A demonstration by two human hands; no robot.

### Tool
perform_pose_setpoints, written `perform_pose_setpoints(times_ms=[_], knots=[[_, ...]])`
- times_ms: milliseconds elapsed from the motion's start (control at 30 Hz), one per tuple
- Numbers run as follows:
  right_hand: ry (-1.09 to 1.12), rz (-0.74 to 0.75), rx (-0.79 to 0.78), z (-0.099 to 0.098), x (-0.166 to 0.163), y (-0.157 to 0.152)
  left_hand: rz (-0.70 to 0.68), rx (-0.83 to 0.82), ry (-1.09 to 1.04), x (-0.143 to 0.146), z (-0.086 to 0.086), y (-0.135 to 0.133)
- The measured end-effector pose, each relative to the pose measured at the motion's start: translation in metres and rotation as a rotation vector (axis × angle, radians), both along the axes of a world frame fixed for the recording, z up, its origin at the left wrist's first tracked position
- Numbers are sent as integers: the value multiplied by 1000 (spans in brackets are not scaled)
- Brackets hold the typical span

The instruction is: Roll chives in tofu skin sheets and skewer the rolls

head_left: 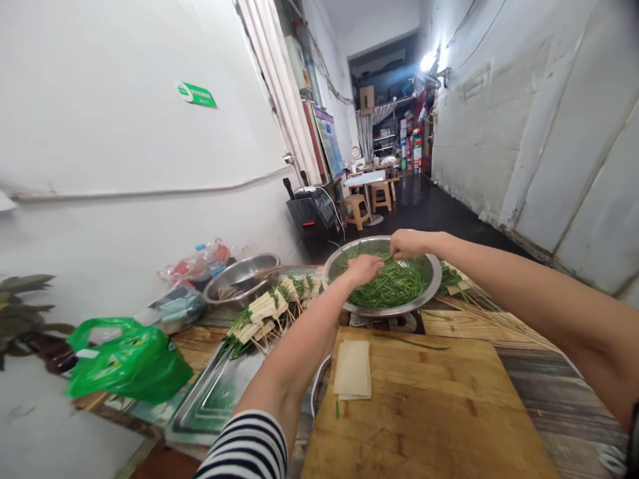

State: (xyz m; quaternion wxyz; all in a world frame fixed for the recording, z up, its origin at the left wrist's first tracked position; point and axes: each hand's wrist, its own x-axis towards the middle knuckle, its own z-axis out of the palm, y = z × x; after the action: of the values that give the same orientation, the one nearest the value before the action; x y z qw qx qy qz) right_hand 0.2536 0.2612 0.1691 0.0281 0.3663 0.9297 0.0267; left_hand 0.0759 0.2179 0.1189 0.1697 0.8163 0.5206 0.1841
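Both my hands reach into a wide steel bowl (433,287) of green chive stalks (394,286). My left hand (363,269) is closed in a pinch on some stalks at the bowl's near-left side. My right hand (407,243) hovers over the bowl's middle, fingers curled on a few stalks. On the wooden cutting board (424,406) in front of me lies a small stack of thin pale tofu sheets (352,370). Left of the bowl, several skewered tofu rolls (264,313) with greens rest on a metal tray (210,399).
A second steel bowl (239,281) stands behind the tray near the wall. Plastic bags lie at the left, one green bag (127,359). Bamboo skewers (479,309) lie to the right of the bowl. Stools and a table (367,193) stand down the corridor.
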Motion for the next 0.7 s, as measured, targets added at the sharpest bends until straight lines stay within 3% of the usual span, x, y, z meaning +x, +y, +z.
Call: perform_pose_setpoints(times_ms=[200,433,700], knots=[[255,-88,-109,1,10,-8,5,43,-272,-11,-4,11],[572,-345,-72,-31,-8,-23,250,181,-579,24,-28,24],[570,-388,14,-52,-28,-37,308,59,-778,46,-32,20]])
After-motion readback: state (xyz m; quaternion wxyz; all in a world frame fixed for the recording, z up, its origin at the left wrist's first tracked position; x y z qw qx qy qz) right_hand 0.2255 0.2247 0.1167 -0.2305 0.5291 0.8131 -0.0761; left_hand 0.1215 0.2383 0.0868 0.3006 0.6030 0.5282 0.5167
